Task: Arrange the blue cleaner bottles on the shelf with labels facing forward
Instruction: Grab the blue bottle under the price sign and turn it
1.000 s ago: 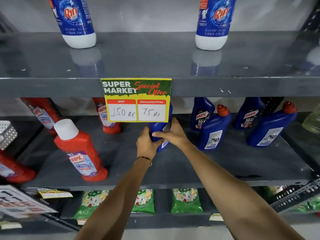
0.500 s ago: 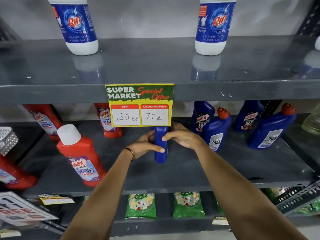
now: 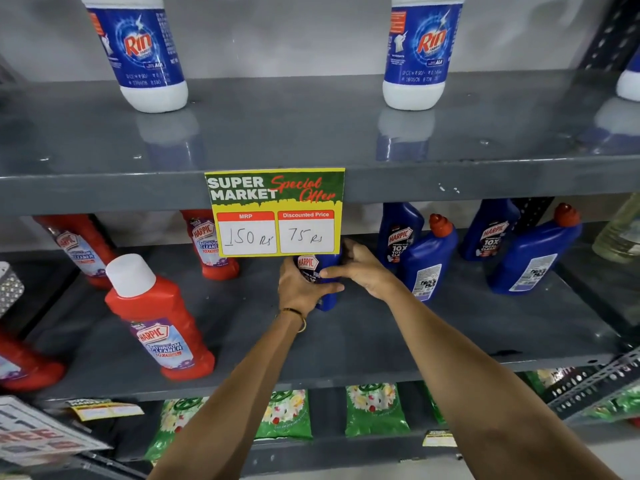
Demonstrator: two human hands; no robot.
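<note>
Head view shows me both hands clamped on one blue cleaner bottle (image 3: 325, 271): left hand (image 3: 299, 285) wraps its front low down, right hand (image 3: 360, 270) grips its right side. It stands on the middle shelf (image 3: 346, 341) just below the price sign (image 3: 275, 211), Harpic label toward me. Right of the sign stand four more blue bottles (image 3: 429, 258); left of it, red bottles (image 3: 159, 320).

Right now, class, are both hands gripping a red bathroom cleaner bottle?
No: the left hand and right hand hold a blue Harpic bottle.

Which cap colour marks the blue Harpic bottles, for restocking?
Red, on the blue Harpic bottles; head view shows it.
</note>
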